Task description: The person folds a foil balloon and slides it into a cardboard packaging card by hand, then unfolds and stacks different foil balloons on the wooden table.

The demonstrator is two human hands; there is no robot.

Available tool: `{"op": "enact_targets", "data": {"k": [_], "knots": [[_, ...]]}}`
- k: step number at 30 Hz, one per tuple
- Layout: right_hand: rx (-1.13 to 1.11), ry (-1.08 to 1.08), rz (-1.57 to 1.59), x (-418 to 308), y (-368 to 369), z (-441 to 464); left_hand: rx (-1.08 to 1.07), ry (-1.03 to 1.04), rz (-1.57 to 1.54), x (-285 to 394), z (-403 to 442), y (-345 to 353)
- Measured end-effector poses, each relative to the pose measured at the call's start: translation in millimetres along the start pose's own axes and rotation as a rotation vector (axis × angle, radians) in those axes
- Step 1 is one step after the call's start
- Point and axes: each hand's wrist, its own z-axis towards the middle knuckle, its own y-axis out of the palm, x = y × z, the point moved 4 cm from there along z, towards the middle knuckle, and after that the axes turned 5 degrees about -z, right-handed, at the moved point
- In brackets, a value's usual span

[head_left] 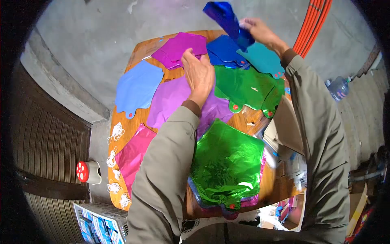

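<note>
My right hand (260,31) grips a shiny dark blue foil sheet (227,20), raised above the far edge of the table. The sheet hangs folded and slanted, slightly blurred. My left hand (198,75) is over a light purple foil sheet (168,97), its fingers stretched out and apart with nothing visible in them. Just beyond its fingertips lies a stack of magenta foil sheets (183,46). A blue foil stack (223,51) and a teal one (260,57) rest below my right hand. Green foil sheets (243,87) with red-dotted tabs lie right of my left hand.
Nearest me on the wooden table (118,142) is a bright green foil pile (227,162). Pale blue (138,87) and pink foil (134,152) lie left, beside white string bundles (114,188). Cardboard pieces (286,126) stand right. A red-topped stool (88,172) is on the floor.
</note>
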Motion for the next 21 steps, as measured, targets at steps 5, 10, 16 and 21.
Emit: {"op": "enact_targets", "data": {"k": [5, 10, 16, 21], "knots": [[-0.164, -0.252, -0.395, -3, 25, -38, 0.123, 0.392, 0.074, 30, 0, -19], [-0.265, -0.266, -0.375, 14, 42, -53, -0.076, 0.619, 0.125, 27, -11, -16], [-0.259, -0.213, -0.414, 17, 50, -61, -0.505, 0.445, 0.162, -22, -38, 20], [0.072, -0.012, -0.062, 46, 17, -23, -0.692, 0.512, 0.33, -27, -50, 27]]}}
